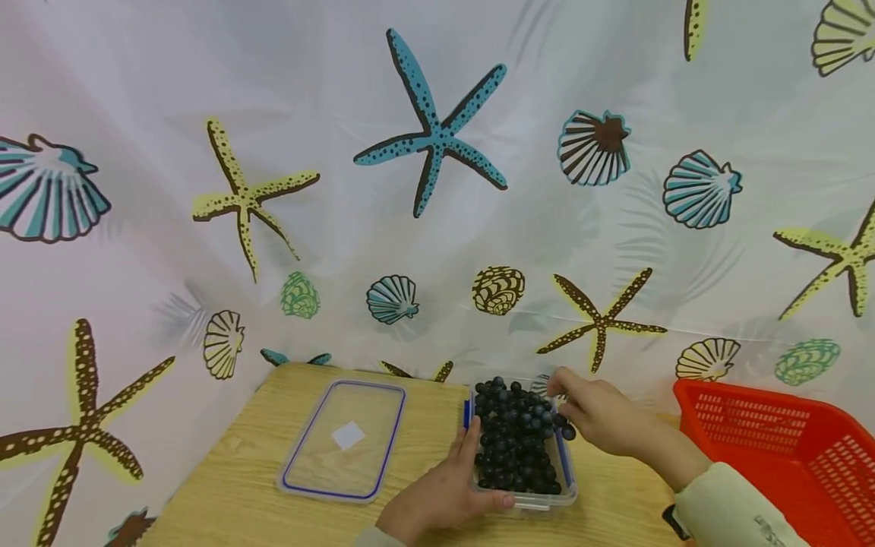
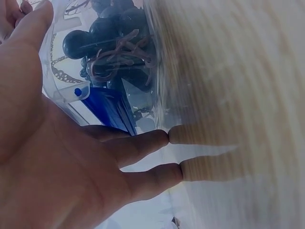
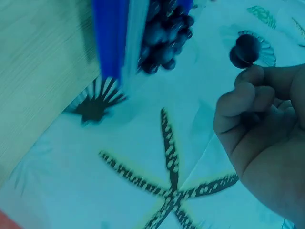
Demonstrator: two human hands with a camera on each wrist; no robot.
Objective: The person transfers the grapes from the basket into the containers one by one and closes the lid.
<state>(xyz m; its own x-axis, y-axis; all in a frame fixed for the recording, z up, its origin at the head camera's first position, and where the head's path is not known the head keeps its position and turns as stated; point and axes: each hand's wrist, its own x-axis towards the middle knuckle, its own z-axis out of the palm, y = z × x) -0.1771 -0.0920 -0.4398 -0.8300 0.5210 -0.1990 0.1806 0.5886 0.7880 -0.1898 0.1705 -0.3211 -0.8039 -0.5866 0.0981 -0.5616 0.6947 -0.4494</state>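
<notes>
A clear plastic container (image 1: 540,501) with blue side clips stands on the table, heaped with dark grapes (image 1: 514,433). My left hand (image 1: 440,486) rests against its left side and near corner, thumb along the front. In the left wrist view, the fingers (image 2: 147,183) are straight, their tips at the tabletop beside the wall and blue clip (image 2: 107,109). Over the container's right edge, my right hand (image 1: 604,414) pinches a small bit of the bunch, with a couple of grapes (image 3: 244,50) showing at the fingertips in the right wrist view.
A clear lid (image 1: 365,463) with a blue seal and a white label (image 1: 348,435) lies to the left on the wooden table (image 1: 225,486). At the right stands a red plastic basket (image 1: 752,414). Behind the table hangs a curtain (image 1: 342,251) printed with starfish and shells.
</notes>
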